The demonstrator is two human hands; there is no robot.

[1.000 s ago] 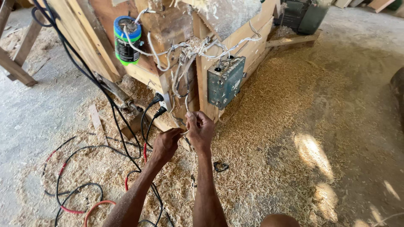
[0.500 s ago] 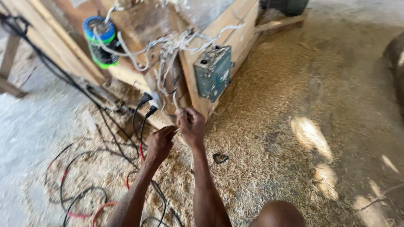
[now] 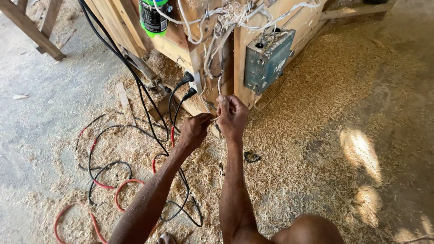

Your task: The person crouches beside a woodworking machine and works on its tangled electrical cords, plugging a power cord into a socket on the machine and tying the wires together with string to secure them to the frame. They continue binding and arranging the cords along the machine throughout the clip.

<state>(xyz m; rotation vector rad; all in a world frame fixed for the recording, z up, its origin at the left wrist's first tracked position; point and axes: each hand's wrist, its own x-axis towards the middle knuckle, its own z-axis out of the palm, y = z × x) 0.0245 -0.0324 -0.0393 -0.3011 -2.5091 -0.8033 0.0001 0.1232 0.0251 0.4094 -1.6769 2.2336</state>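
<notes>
Sawdust floor [image 3: 316, 135], both hands [image 3: 195, 131] [image 3: 232, 115] pinching white wire [image 3: 219, 86]

Concrete floor [image 3: 40, 135], grey, buried in sawdust [image 3: 316, 113] around a raw timber frame [image 3: 181, 45]. Grey-blue metal box [image 3: 266, 58] screwed to the frame's side, green can [image 3: 153, 16] sitting on it, black and red cables [image 3: 104, 180] looping across the floor. Hard sunlight patches [image 3: 361, 153] at right, wooden trestle legs [image 3: 34, 27] top left.
</notes>
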